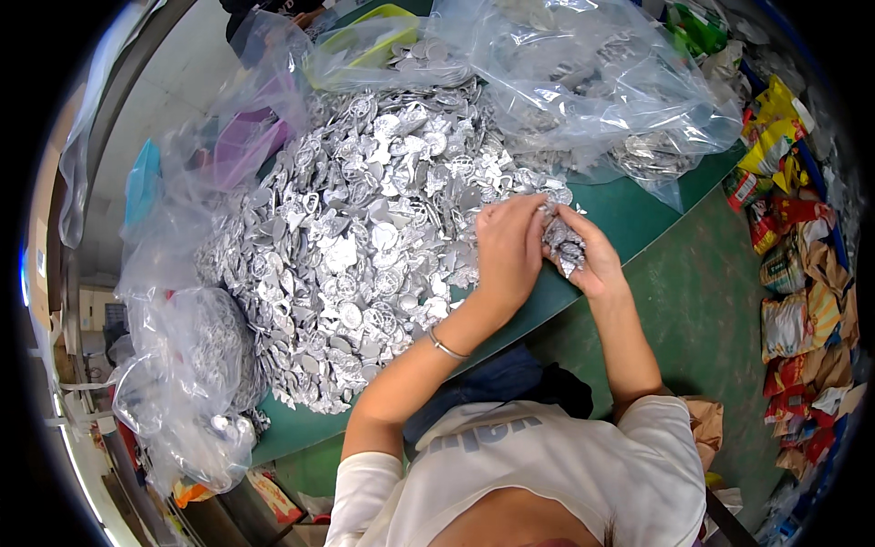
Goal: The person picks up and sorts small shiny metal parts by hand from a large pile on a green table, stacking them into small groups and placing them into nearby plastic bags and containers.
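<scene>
A broad heap of small silver metal pieces [351, 264], flat discs and openwork shapes among them, covers much of the green table [629, 205]. At the heap's right edge, my right hand [594, 259] is cupped around a small handful of silver metal pieces [567, 248]. Close against it is my left hand [510, 248], its fingers curled and their tips meeting the top of that handful. The left palm is turned away, so most of what lies under those fingers is hidden.
Clear plastic bags holding silver pieces [583, 73] lie at the back, and another bag [196, 365] sits at the left. Behind the heap are a yellow-green scoop [387, 36] and a purple container [246, 146]. Colourful packets [788, 324] line the right side. Another person [273, 14] is partly visible at the far edge.
</scene>
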Demonstrator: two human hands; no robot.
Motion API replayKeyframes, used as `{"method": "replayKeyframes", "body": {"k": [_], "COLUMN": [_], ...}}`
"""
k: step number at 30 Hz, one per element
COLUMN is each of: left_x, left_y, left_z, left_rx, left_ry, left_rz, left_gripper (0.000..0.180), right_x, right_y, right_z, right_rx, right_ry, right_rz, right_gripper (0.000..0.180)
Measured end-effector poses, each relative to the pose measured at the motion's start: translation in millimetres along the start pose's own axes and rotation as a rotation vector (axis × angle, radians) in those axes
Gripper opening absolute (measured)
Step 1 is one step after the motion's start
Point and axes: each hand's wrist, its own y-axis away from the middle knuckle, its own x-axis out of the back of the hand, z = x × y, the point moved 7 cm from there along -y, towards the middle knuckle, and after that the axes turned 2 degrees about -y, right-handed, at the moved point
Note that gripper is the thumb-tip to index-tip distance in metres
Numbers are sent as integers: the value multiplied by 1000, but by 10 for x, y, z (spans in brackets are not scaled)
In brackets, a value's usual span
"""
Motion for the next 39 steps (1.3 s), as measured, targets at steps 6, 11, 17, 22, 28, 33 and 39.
{"method": "replayKeyframes", "body": {"k": [6, 11, 17, 22, 28, 33, 39], "left_x": [-202, 52, 339, 792, 1035, 1087, 1124], "left_y": [186, 234, 520, 874, 1158, 1289, 1365], "left_z": [6, -195, -185, -224, -313, -368, -406], "left_rx": [186, 246, 284, 305, 317, 330, 390], "left_ry": [371, 431, 332, 240, 109, 86, 99], "left_rz": [-226, -52, -39, 71, 80, 77, 73], "left_gripper": [42, 42, 38, 24, 20, 19, 19], "right_x": [-43, -32, -14, 89, 202, 547, 651], "right_y": [2, -11, 204, 441, 165, -384, -415], "right_z": [115, 57, -303, -1479, -2906, -3162, -2874], "right_rx": [-17, -12, 19, 314, 555, 544, 414], "right_ry": [-107, -208, -414, -337, -207, -63, -30], "right_rz": [58, -64, -66, -196, -91, 224, 310], "right_gripper": [29, 18, 19, 16, 17, 14, 16]}}
